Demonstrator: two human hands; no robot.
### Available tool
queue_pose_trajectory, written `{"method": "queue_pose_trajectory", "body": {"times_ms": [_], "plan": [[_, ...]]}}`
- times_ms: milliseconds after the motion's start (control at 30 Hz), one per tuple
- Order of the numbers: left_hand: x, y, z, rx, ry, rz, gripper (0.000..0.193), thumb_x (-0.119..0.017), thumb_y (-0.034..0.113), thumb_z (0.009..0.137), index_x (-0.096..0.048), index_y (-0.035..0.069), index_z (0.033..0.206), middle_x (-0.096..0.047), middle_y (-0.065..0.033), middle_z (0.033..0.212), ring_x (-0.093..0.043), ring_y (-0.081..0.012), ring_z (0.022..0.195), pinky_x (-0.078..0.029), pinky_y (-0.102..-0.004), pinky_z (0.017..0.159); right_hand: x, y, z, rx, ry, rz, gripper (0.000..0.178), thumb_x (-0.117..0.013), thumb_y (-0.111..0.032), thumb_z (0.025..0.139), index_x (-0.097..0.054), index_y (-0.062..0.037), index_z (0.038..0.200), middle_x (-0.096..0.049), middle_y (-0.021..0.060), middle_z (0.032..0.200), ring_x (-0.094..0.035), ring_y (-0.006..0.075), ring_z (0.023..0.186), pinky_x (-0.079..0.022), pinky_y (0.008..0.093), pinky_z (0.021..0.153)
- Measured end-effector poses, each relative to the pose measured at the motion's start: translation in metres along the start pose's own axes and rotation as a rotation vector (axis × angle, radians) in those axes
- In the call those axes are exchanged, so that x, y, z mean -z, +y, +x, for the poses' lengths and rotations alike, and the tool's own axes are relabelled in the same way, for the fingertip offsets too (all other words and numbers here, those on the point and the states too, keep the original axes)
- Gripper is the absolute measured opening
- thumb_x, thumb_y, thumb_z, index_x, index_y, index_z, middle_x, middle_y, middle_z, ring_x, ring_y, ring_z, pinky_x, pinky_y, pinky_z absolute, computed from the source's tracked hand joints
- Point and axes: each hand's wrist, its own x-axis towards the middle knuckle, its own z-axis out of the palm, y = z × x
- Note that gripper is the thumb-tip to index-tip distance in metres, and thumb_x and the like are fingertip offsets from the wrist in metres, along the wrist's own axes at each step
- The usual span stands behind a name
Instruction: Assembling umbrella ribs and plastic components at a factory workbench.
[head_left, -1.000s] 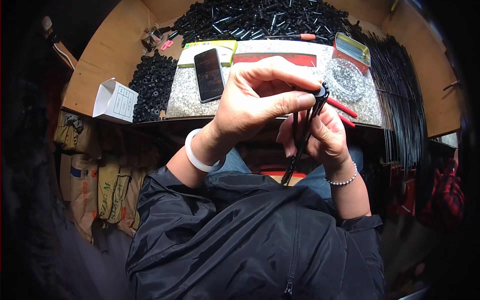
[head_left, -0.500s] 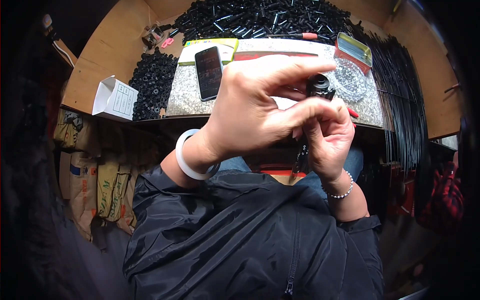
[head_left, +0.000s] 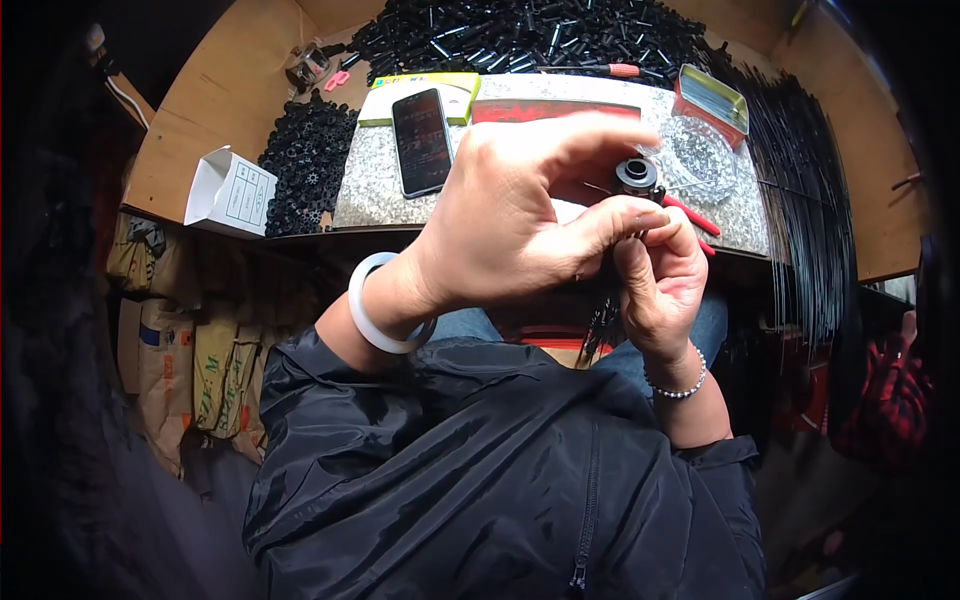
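My left hand [head_left: 520, 225], with a white bangle on its wrist, is raised close to the camera and pinches a small black round cap [head_left: 636, 176] between thumb and forefinger. My right hand [head_left: 660, 285], wearing a bead bracelet, is just below it and grips a bundle of thin black rods [head_left: 600, 325] that hangs down toward my lap. The cap sits at the top end of the bundle. Both hands touch each other in front of the stone slab [head_left: 370, 195].
On the slab lie a black phone [head_left: 421, 141], a green tin [head_left: 711, 98], a clear bag [head_left: 695, 160] and red-handled pliers [head_left: 690, 215]. Heaps of black parts [head_left: 520, 35] and black caps [head_left: 305, 165] cover the wooden bench. A white box [head_left: 230, 190] sits left; long black rods [head_left: 805, 200] lie right.
Both hands have risen closer to the camera. The cap now sits higher, over the slab's right part, and my left hand covers more of the bundle.
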Motion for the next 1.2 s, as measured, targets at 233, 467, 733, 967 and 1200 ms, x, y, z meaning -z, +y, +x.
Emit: {"method": "queue_pose_trajectory", "body": {"times_ms": [233, 467, 733, 967, 1200], "plan": [[0.009, -0.003, 0.007, -0.261, -0.199, 0.199, 0.025, -0.061, -0.002, 0.083, -0.059, -0.008, 0.108, -0.065, -0.0138, 0.098, -0.065, -0.0149, 0.083, -0.053, -0.0244, 0.072, -0.009, -0.003, 0.001, -0.038, 0.048, 0.053, 0.031, -0.058, -0.004, 0.09, -0.037, -0.001, 0.113, -0.062, 0.0099, 0.084, -0.061, 0.0096, 0.067, -0.05, 0.02, 0.06], [0.01, -0.005, 0.008, -0.304, -0.253, 0.199, 0.032, -0.057, -0.002, 0.084, -0.057, -0.007, 0.115, -0.064, -0.0149, 0.101, -0.062, -0.0148, 0.086, -0.05, -0.026, 0.078, 0.005, -0.011, 0.009, -0.332, -0.295, 0.034, 0.028, -0.047, -0.027, 0.097, -0.047, 0.0006, 0.102, -0.063, 0.0073, 0.076, -0.059, 0.0091, 0.062, -0.047, 0.0197, 0.057], [0.005, -0.009, 0.009, -0.31, -0.122, 0.206, 0.052, -0.063, 0.002, 0.079, -0.048, -0.004, 0.128, -0.062, -0.012, 0.097, -0.06, -0.0181, 0.083, -0.049, -0.0267, 0.076, -0.015, -0.007, 0.014, -0.12, -0.193, -0.32, 0.041, -0.038, -0.039, 0.098, -0.054, -0.0017, 0.096, -0.061, 0.0044, 0.066, -0.06, 0.0089, 0.055, -0.045, 0.0211, 0.048], [0.002, -0.011, 0.003, -0.191, -0.075, 0.055, 0.054, -0.056, -0.011, 0.083, -0.038, -0.008, 0.134, -0.06, -0.013, 0.1, -0.062, -0.0175, 0.095, -0.049, -0.0269, 0.084, -0.015, 0.009, 0.017, 0.216, -0.08, -0.742, 0.019, -0.046, -0.015, 0.096, -0.052, 0.0012, 0.104, -0.063, 0.0157, 0.081, -0.066, 0.0298, 0.071, -0.051, 0.0341, 0.063], [-0.01, -0.032, 0.001, -0.442, 0.147, 0.292, 0.062, -0.053, -0.006, 0.075, -0.036, -0.007, 0.134, -0.064, -0.0207, 0.1, -0.067, -0.0285, 0.089, -0.054, -0.0312, 0.072, -0.011, 0.025, 0.014, 0.234, -0.091, -0.821, 0.016, -0.049, -0.014, 0.094, -0.052, -0.0003, 0.101, -0.06, 0.0175, 0.079, -0.062, 0.0369, 0.068, -0.049, 0.038, 0.058]]}}
